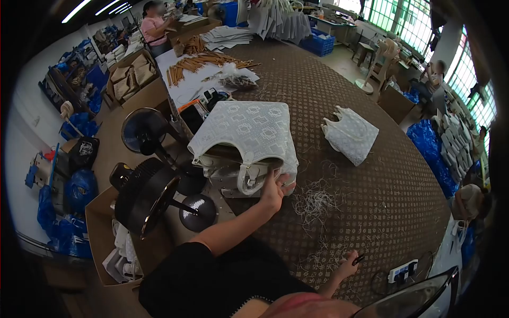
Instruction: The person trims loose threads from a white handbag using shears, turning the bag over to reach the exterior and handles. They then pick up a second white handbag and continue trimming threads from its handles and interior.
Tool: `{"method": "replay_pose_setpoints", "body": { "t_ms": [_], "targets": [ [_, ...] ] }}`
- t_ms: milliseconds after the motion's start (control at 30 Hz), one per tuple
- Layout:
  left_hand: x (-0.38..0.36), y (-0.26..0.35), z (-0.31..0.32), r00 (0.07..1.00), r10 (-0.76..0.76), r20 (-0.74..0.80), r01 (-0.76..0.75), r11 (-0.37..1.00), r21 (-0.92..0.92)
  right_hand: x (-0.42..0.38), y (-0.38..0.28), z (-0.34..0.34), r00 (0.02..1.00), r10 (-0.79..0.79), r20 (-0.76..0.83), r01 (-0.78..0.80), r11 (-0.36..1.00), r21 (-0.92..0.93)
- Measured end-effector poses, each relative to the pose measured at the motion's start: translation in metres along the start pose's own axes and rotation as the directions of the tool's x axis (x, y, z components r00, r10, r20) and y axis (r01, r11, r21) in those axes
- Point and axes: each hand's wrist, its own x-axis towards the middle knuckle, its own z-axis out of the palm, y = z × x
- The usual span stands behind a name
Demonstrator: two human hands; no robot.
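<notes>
A white patterned handbag (246, 124) lies tilted near the table's left edge, its opening and looped strap towards me. My left hand (274, 192) grips the bag's lower right side by the opening, with the thumb on the rim. Farther right, low over the table, my right hand (347, 266) is closed around a small black tool (359, 259), too small to make out fully. Between the hands, a tangle of loose white threads (316, 204) is spread on the brown patterned table (392, 191). A second white handbag (352, 135) rests apart, beyond the threads.
Black fans (146, 199) stand close at my left, above a cardboard box (101, 233) holding white pieces. A power strip (403, 271) sits at the right edge. Brown straps (196, 69) and white sheets (228, 38) lie at the far end. A person in pink (154, 29) stands beyond.
</notes>
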Motion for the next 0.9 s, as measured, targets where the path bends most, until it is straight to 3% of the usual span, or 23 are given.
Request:
{"method": "replay_pose_setpoints", "body": {
  "t_ms": [267,367,400,467,567,667,733,767,833,900],
  "targets": [
    [-0.01,-0.005,-0.019,0.998,-0.062,-0.029,0.065,0.99,0.125,0.001,-0.005,-0.017,0.989,0.133,-0.068,-0.129,0.99,0.063],
    [-0.016,-0.005,-0.016,0.998,-0.038,-0.051,0.046,0.982,0.183,0.01,0.003,-0.02,0.996,0.083,-0.022,-0.082,0.995,0.061],
    [-0.017,-0.005,-0.016,0.999,-0.033,-0.036,0.039,0.979,0.202,0.013,0.004,-0.021,0.992,0.097,-0.086,-0.089,0.992,0.093],
    [-0.019,-0.009,-0.019,0.998,-0.055,0.015,0.05,0.967,0.251,0.016,0.008,-0.023,0.995,0.101,-0.008,-0.101,0.995,0.026],
    [-0.03,-0.014,-0.022,0.997,-0.024,0.075,0.007,0.976,0.219,0.014,0.003,-0.021,0.996,0.086,-0.018,-0.085,0.995,0.058],
    [-0.048,-0.032,-0.022,0.991,-0.118,0.06,0.083,0.907,0.413,0.013,0.0,-0.018,0.991,0.128,-0.045,-0.122,0.986,0.115],
    [-0.052,-0.047,-0.029,0.892,-0.412,0.187,0.262,0.808,0.528,0.016,0.01,-0.02,0.992,0.12,-0.031,-0.117,0.989,0.096],
    [-0.054,-0.053,-0.022,0.885,-0.423,0.194,0.263,0.798,0.543,0.019,0.02,-0.02,0.991,0.129,-0.047,-0.123,0.987,0.108],
    [-0.058,-0.064,-0.003,0.796,-0.585,0.154,0.335,0.638,0.693,0.024,0.034,-0.02,0.998,0.066,-0.026,-0.062,0.992,0.113],
    [-0.049,-0.077,0.015,0.763,-0.626,0.164,0.333,0.598,0.729,0.02,0.032,-0.021,0.994,0.1,-0.041,-0.093,0.984,0.152]
  ]
}}
